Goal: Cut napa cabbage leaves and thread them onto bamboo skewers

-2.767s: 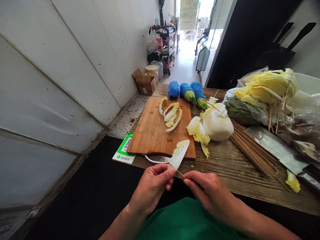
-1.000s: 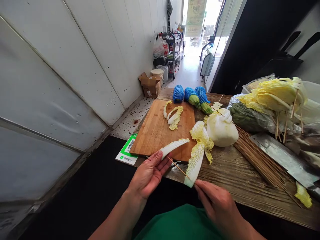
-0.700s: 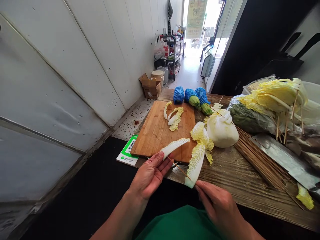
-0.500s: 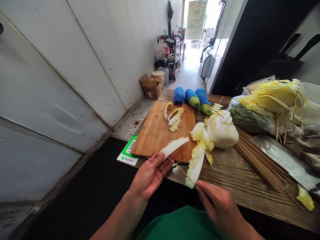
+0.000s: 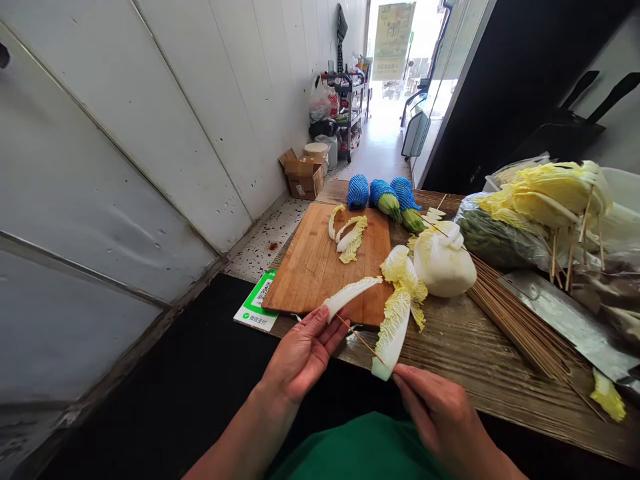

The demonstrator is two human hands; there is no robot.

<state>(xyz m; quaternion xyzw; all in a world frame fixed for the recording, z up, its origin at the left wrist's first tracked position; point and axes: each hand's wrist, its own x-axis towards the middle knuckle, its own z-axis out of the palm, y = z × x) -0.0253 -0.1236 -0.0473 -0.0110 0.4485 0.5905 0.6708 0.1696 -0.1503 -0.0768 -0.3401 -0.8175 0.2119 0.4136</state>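
Between the thumb and fingers of my left hand [image 5: 306, 353] is a narrow strip of napa cabbage leaf [image 5: 355, 292], white with a yellow frilled edge. A thin bamboo skewer [image 5: 361, 339] runs from the left fingers down to my right hand [image 5: 434, 399]. That hand pinches the skewer's near end just below a second cabbage leaf [image 5: 393, 333], which is threaded on it. Whether the tip has gone into the left strip is hard to see. Just beyond this leaf is more yellow frilled cabbage [image 5: 400, 267].
Cut cabbage pieces [image 5: 353, 239] lie on a wooden cutting board [image 5: 310, 267]. To the right are a pale cabbage chunk [image 5: 445, 263], bundled skewers [image 5: 520, 320], a wide blade [image 5: 570, 327] and skewered cabbage [image 5: 550, 190]. Blue-netted zucchini [image 5: 385, 197] sit behind. A QR-code card [image 5: 256, 310] lies left.
Both hands have stayed almost in place. The left strip and the threaded leaf have shifted very slightly to the right.
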